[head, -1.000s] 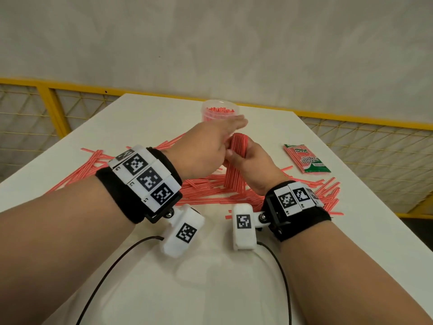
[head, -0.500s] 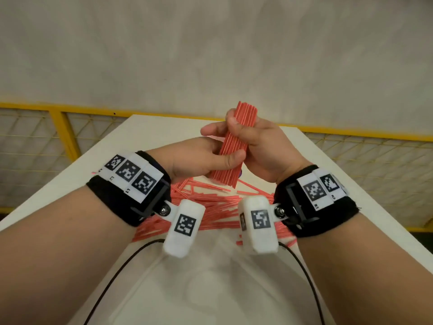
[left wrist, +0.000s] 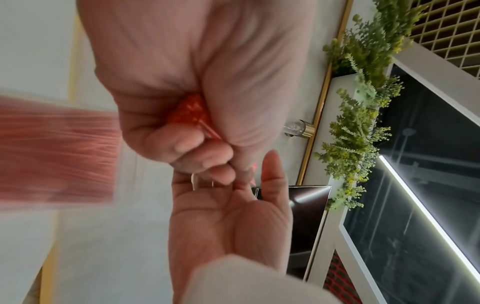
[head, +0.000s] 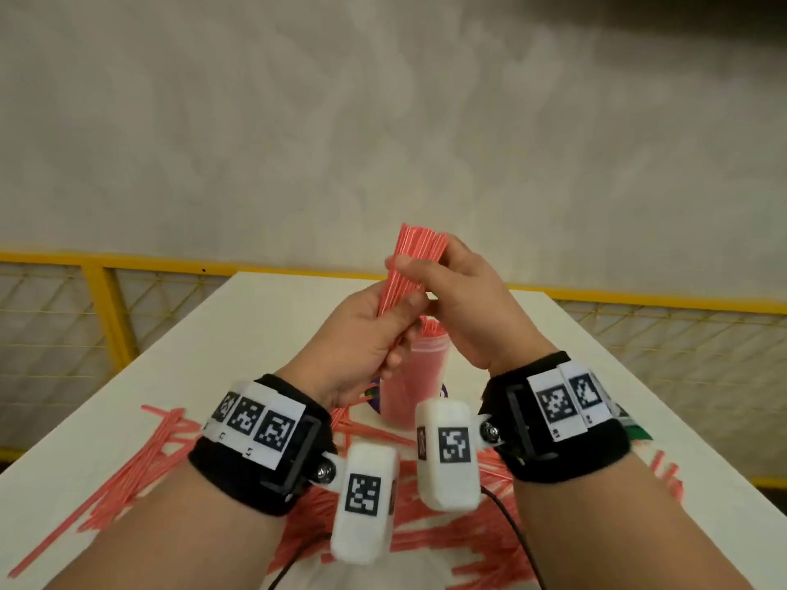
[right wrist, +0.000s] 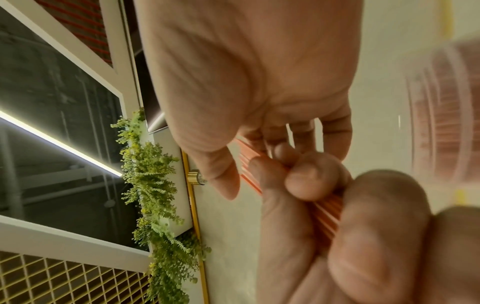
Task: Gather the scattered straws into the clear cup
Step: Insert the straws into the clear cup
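Observation:
A thick bundle of red straws stands nearly upright in the air, held by both hands. My left hand grips its lower part in a fist; the straw ends show between those fingers. My right hand wraps its fingers round the upper part, thumb standing off. Just below and behind the hands, the clear cup stands on the table, packed with red straws. It is blurred in the wrist views. The straws run under my curled left fingers.
Several loose red straws lie spread over the white table, left of and beneath my wrists. A green packet peeks out beside my right wrist. Yellow mesh railing runs behind the table.
Both hands have lifted the bundle off the pile on the table and carried it forward, to above the cup. The grip has shifted a little along the bundle.

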`<state>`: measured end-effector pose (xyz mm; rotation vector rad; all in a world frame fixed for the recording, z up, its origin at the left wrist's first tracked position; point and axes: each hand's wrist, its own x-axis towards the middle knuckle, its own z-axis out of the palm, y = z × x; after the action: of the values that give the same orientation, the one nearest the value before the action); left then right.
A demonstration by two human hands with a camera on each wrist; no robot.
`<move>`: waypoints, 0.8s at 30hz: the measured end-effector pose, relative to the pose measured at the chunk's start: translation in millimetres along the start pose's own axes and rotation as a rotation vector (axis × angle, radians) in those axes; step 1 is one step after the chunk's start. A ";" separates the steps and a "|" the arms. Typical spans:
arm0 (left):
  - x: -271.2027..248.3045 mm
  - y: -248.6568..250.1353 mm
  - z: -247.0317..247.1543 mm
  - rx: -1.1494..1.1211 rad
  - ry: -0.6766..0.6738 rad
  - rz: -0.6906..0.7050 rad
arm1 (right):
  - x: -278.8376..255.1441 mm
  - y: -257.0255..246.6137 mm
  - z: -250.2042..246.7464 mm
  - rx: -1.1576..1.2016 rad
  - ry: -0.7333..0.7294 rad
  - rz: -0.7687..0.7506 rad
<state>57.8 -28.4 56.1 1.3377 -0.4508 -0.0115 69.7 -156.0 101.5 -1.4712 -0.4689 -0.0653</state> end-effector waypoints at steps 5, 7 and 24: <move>2.1 -21.0 -4.7 0.041 0.075 -0.013 | 9.9 20.7 -15.3 -0.181 0.176 -0.072; 2.8 -26.6 -4.2 0.040 0.101 -0.028 | 10.1 24.9 -18.9 -0.196 0.192 -0.080; 1.5 -23.2 0.4 0.170 0.210 -0.024 | 8.7 22.1 -24.4 -0.160 0.239 -0.081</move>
<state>64.8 -34.8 34.9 1.4934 -0.2622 0.1487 91.2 -174.9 83.0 -1.5769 -0.3337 -0.3455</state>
